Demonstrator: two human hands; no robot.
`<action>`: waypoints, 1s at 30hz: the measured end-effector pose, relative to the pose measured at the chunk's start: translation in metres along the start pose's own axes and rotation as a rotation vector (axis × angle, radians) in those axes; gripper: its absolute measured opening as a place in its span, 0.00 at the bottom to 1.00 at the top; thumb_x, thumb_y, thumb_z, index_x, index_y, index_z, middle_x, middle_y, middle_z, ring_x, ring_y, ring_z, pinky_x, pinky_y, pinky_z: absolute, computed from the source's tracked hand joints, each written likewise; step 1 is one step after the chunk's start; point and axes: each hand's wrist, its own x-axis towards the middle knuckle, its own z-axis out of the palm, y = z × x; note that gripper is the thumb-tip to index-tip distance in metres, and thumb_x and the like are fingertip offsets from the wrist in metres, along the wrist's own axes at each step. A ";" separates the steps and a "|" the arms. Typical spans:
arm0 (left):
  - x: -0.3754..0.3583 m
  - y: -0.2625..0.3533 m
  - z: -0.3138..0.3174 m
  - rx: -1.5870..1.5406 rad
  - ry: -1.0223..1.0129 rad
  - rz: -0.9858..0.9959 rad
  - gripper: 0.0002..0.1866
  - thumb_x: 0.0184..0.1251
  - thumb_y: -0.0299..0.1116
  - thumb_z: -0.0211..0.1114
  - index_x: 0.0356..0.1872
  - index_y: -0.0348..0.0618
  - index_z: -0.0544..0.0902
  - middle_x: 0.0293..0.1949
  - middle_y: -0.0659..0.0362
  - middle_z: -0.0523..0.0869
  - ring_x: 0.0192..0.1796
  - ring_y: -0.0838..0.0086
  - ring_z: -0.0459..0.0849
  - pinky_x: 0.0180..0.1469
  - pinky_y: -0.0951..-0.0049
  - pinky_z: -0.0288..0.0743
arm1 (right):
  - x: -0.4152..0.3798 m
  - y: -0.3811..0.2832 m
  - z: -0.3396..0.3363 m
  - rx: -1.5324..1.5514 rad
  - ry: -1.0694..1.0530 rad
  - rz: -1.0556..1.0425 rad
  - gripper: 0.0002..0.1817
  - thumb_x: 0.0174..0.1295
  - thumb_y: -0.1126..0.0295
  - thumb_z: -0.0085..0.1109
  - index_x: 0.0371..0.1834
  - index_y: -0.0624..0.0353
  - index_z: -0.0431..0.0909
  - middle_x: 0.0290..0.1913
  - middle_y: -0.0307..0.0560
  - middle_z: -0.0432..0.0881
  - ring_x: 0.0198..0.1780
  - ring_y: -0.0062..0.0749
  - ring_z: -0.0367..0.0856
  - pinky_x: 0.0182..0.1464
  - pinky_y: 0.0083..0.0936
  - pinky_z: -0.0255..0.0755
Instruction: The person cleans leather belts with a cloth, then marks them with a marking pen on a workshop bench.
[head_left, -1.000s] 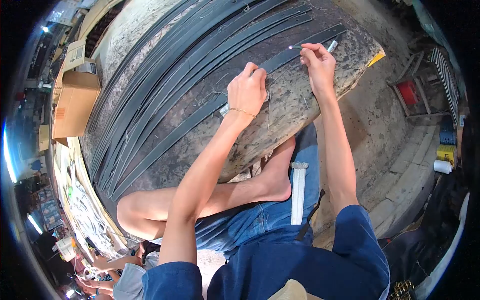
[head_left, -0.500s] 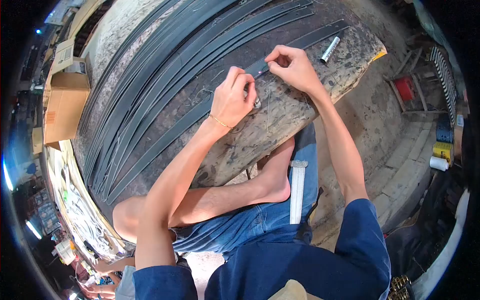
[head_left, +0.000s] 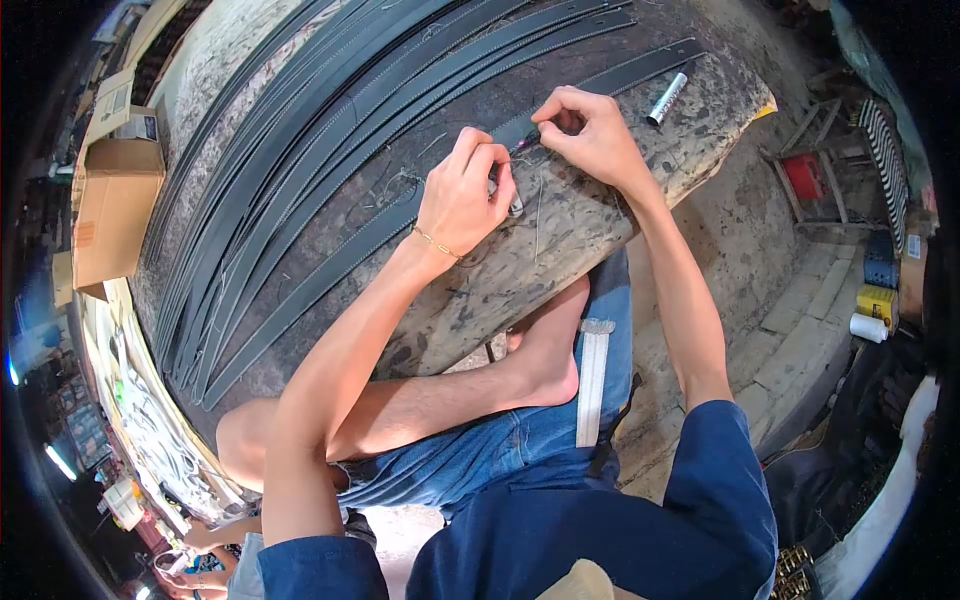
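A dark stitched belt strap (head_left: 320, 268) lies across the work surface, passing beneath both my hands. My left hand (head_left: 462, 195) is closed with fingers curled just over the strap's near edge; a small shiny object (head_left: 516, 204) shows partly below its fingertips, too hidden to name. My right hand (head_left: 590, 135) makes a pinch at the strap, thumb against index finger. Whatever lies between those fingertips is too small to make out. Between the two hands, a tiny pink bright spot (head_left: 521, 143) shows at the strap's edge.
Several more stitched straps (head_left: 330, 130) fan out beyond the hands on the stained work surface (head_left: 590, 215). A silver tube (head_left: 667, 98) lies right of my right hand. At left stands a cardboard box (head_left: 120, 205). Another person's hands (head_left: 200, 555) are at lower left.
The view has shifted slightly. Both hands keep nearly the same pose and place by the strap, and the pink spot stays between them.
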 end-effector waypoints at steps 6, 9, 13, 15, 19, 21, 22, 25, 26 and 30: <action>0.000 0.001 0.000 0.002 0.003 -0.007 0.08 0.58 0.20 0.67 0.38 0.37 0.79 0.40 0.51 0.79 0.32 0.59 0.84 0.33 0.65 0.80 | -0.001 0.003 -0.001 0.031 0.009 0.022 0.10 0.51 0.72 0.66 0.35 0.66 0.83 0.25 0.41 0.76 0.27 0.21 0.69 0.32 0.24 0.67; 0.000 0.002 -0.001 0.005 0.014 0.004 0.08 0.59 0.21 0.67 0.37 0.37 0.78 0.40 0.51 0.79 0.32 0.58 0.84 0.32 0.65 0.80 | -0.001 0.004 -0.001 0.063 0.004 0.082 0.10 0.51 0.72 0.66 0.35 0.67 0.83 0.25 0.40 0.76 0.27 0.20 0.69 0.32 0.23 0.67; -0.001 0.001 0.000 -0.011 -0.002 -0.015 0.08 0.59 0.21 0.67 0.38 0.37 0.78 0.39 0.52 0.79 0.32 0.59 0.84 0.33 0.65 0.80 | 0.000 0.004 0.002 0.028 0.021 -0.051 0.10 0.51 0.72 0.66 0.35 0.66 0.84 0.24 0.39 0.75 0.27 0.19 0.68 0.31 0.22 0.66; 0.000 0.002 0.000 -0.017 -0.004 -0.020 0.08 0.59 0.21 0.67 0.38 0.37 0.78 0.39 0.52 0.78 0.32 0.59 0.83 0.33 0.65 0.79 | 0.000 0.003 0.001 0.018 0.026 -0.097 0.10 0.51 0.72 0.66 0.35 0.65 0.84 0.24 0.38 0.74 0.27 0.19 0.68 0.31 0.22 0.65; 0.000 0.003 -0.004 -0.043 -0.022 -0.010 0.07 0.55 0.20 0.66 0.34 0.37 0.78 0.37 0.53 0.78 0.31 0.58 0.82 0.33 0.64 0.78 | -0.001 0.003 -0.003 0.027 -0.008 0.023 0.03 0.59 0.76 0.64 0.35 0.64 0.84 0.27 0.30 0.74 0.29 0.11 0.65 0.32 0.16 0.62; -0.003 0.001 -0.007 -0.069 -0.050 0.013 0.07 0.54 0.20 0.65 0.33 0.37 0.78 0.35 0.53 0.78 0.31 0.57 0.81 0.33 0.63 0.77 | -0.001 0.007 -0.002 0.025 -0.014 0.059 0.03 0.59 0.77 0.64 0.35 0.64 0.84 0.28 0.29 0.75 0.30 0.10 0.66 0.33 0.15 0.63; -0.004 0.000 -0.008 -0.040 -0.056 0.069 0.06 0.52 0.20 0.66 0.31 0.37 0.78 0.35 0.53 0.78 0.31 0.57 0.80 0.34 0.63 0.77 | 0.001 0.011 0.000 0.105 0.033 0.065 0.04 0.58 0.75 0.65 0.35 0.64 0.84 0.26 0.31 0.75 0.29 0.11 0.67 0.32 0.17 0.63; -0.009 0.000 -0.011 0.049 -0.063 0.111 0.07 0.51 0.22 0.66 0.33 0.37 0.79 0.35 0.53 0.79 0.32 0.58 0.79 0.36 0.62 0.75 | 0.002 0.014 0.000 0.238 0.097 0.072 0.04 0.59 0.75 0.65 0.35 0.64 0.84 0.25 0.31 0.76 0.28 0.11 0.67 0.31 0.17 0.63; -0.010 0.002 -0.014 0.113 -0.068 0.099 0.09 0.51 0.23 0.66 0.36 0.37 0.81 0.35 0.53 0.79 0.34 0.58 0.79 0.37 0.61 0.75 | 0.002 0.014 0.000 0.292 0.117 0.073 0.03 0.61 0.76 0.64 0.35 0.64 0.85 0.25 0.29 0.76 0.29 0.10 0.68 0.32 0.16 0.63; -0.005 0.013 -0.012 0.278 -0.086 0.038 0.16 0.53 0.25 0.65 0.46 0.37 0.83 0.34 0.54 0.79 0.36 0.60 0.78 0.40 0.60 0.74 | 0.004 0.017 0.000 0.296 0.119 0.057 0.03 0.61 0.76 0.65 0.36 0.64 0.84 0.26 0.29 0.77 0.29 0.10 0.69 0.33 0.15 0.64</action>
